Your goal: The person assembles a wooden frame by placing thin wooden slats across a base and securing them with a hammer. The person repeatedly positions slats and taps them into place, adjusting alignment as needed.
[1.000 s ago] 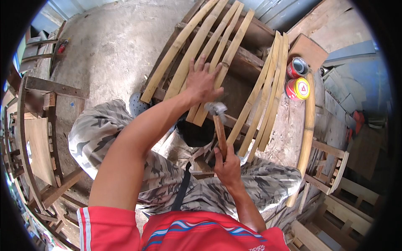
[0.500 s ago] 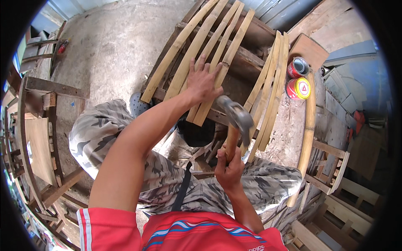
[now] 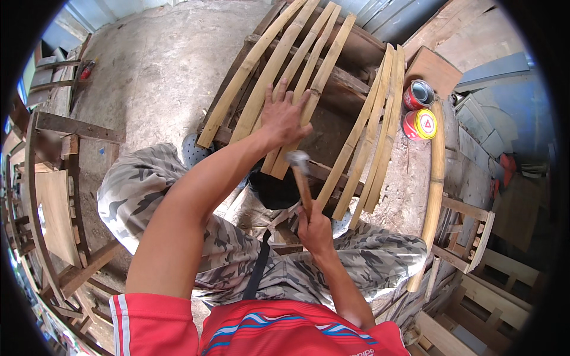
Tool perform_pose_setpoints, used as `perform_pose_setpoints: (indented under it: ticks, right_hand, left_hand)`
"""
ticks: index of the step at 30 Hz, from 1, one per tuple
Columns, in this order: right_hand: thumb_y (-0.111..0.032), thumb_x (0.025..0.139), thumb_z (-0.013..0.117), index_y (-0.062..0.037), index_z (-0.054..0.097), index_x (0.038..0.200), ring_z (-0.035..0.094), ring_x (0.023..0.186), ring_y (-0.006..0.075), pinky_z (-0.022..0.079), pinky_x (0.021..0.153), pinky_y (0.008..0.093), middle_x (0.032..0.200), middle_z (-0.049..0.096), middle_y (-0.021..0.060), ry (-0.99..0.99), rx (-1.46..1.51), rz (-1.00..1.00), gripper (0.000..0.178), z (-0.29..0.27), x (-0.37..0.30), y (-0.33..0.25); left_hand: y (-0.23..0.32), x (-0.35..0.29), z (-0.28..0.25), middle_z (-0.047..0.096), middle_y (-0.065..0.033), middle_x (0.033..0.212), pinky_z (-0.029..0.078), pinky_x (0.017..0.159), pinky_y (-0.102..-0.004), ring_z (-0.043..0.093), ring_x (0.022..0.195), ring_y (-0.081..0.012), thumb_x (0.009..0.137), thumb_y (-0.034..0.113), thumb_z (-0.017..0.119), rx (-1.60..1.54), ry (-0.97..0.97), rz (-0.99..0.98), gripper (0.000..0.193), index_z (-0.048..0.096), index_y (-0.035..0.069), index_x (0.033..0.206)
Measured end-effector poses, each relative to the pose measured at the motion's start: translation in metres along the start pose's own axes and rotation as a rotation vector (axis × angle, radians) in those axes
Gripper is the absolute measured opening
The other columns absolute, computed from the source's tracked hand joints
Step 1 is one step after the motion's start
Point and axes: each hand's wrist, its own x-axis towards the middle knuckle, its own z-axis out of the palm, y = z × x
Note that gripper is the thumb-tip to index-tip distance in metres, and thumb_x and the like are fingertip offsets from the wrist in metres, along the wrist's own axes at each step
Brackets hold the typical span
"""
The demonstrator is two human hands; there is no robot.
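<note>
- In the upper middle, the bamboo strips [image 3: 276, 65] are showing pale yellow colour.
- At the centre, the hammer [image 3: 303, 187] is showing grey head, brown handle.
- In the lower middle, trousers [image 3: 228, 255] are carrying grey-black camouflage.
- At the bottom, the red shirt [image 3: 255, 345] is bearing blue-white waves.

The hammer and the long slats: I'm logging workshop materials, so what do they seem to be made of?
Hammer: head probably bare metal, from its silvery shine, though blurred; handle likely wood, from its warm brown colour, finish unclear.
Long slats: most likely split bamboo, from the dark cross-joints along their tan faces; they look unpainted, though a clear coat is possible.
</note>
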Motion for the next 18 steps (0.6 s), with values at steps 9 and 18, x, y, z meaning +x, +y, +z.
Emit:
perform_pose_setpoints:
  ticks: [9, 18]
  right_hand:
    - [-0.027, 0.103, 0.059, -0.0032, 0.056, 0.108, 0.068, 0.066, 0.0436, 0.052, 0.057, 0.0488, 0.068, 0.063, 0.0209, -0.147, -0.131, 0.008, 0.024, 0.002, 0.002, 0.009]
    - [-0.027, 0.102, 0.06, -0.0032, 0.055, 0.107, 0.066, 0.072, 0.0484, 0.052, 0.058, 0.0523, 0.077, 0.067, 0.0236, -0.161, -0.116, 0.02, 0.025, -0.003, 0.004, 0.009]
  left_hand:
    - [0.001, 0.001, -0.003, 0.046, -0.0258, 0.148, 0.004, 0.123, -0.0622, 0.015, 0.154, -0.0431, 0.082, 0.058, 0.062, -0.001, -0.045, -0.007, 0.094, 0.029, 0.02, 0.161]
    - [0.001, 0.002, -0.006, 0.046, -0.0264, 0.148, 0.005, 0.123, -0.0618, 0.015, 0.154, -0.0439, 0.084, 0.057, 0.061, 0.013, -0.041, 0.008, 0.094, 0.026, 0.019, 0.162]
